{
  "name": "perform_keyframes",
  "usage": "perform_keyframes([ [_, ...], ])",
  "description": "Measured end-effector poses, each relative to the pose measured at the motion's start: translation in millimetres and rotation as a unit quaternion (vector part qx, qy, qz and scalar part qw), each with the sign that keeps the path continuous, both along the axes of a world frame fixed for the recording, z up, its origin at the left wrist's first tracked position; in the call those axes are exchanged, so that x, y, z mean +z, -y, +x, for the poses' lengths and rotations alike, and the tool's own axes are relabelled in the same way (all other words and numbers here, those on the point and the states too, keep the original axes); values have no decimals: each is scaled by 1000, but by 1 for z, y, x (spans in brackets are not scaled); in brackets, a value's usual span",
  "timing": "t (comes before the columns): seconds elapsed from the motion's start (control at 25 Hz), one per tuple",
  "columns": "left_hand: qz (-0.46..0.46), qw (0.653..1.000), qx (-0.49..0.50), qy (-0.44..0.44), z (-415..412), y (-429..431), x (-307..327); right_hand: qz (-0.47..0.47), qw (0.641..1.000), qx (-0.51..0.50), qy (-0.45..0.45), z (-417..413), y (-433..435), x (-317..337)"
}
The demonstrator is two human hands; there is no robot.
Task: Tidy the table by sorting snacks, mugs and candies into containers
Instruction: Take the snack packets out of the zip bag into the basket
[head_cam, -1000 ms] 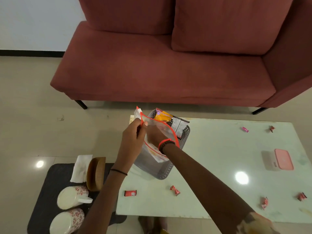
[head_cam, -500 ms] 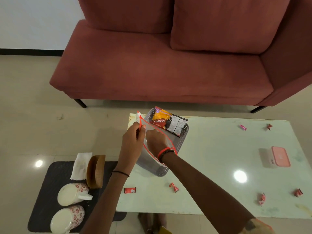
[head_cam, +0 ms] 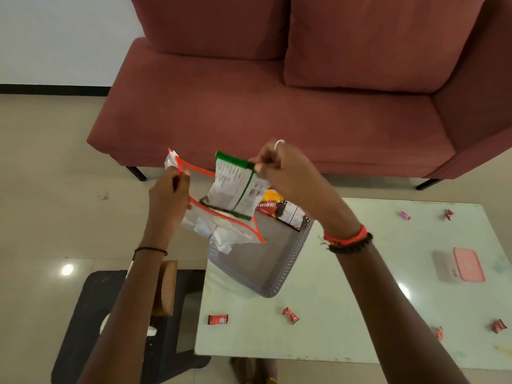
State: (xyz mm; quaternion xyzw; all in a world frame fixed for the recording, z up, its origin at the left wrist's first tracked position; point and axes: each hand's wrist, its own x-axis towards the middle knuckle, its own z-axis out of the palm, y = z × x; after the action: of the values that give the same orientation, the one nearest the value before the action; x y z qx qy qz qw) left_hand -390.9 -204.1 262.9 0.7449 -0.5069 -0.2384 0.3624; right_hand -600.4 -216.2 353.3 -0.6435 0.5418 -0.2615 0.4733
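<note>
Half a second before, the right hand was buried to the wrist in the bag. It had since come out and up, and both hands and the bag sat higher above the basket than before.

The right hand point(head_cam: 288, 173) pinched the top corner of a green-edged snack packet point(head_cam: 235, 187) between thumb and fingertips. The packet hung down with its lower edge at the bag's mouth; whether that edge was still inside could not be told. The left hand point(head_cam: 169, 198) gripped the red rim of the clear zip bag point(head_cam: 221, 228), holding the mouth open. Pale crumpled packaging lay in the bag's bottom.

Below the bag, the grey perforated basket point(head_cam: 266, 261) stood on the near-left part of the pale desk point(head_cam: 346, 314). An orange and red snack packet point(head_cam: 273, 203) lay against its far wall.

Wrapped candies were scattered over the desk:
- one flat red one point(head_cam: 218, 319) and a twisted red one point(head_cam: 290, 315) near the front edge, just before the basket
- two more red ones point(head_cam: 498, 326) at the front right
- a pink one point(head_cam: 405, 215) and a red one point(head_cam: 448, 214) at the back right

A small box with a pink lid point(head_cam: 461, 266) stood closed at the right, well apart from the basket.
</note>
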Motion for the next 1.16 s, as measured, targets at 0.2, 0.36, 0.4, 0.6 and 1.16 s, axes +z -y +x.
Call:
perform_keyframes([
  [0.2, -22, 999, 33, 28, 30, 14, 5, 79, 980, -87, 162, -33, 33, -19],
  [0.36, -35, 998, 43, 31, 42, 22, 1, 100, 981, -141, 91, -48, 61, -88],
  [0.4, -36, 998, 45, 29, 44, 25, -1, 111, 979, -154, 71, -48, 67, -109],
  [0.6, -45, 997, 50, 28, 48, 37, -14, 140, 973, -175, -53, -38, 84, -210],
  [1.16, -44, 996, 77, 8, 68, 55, -47, 103, 973, -73, -194, -16, 124, -349],
])
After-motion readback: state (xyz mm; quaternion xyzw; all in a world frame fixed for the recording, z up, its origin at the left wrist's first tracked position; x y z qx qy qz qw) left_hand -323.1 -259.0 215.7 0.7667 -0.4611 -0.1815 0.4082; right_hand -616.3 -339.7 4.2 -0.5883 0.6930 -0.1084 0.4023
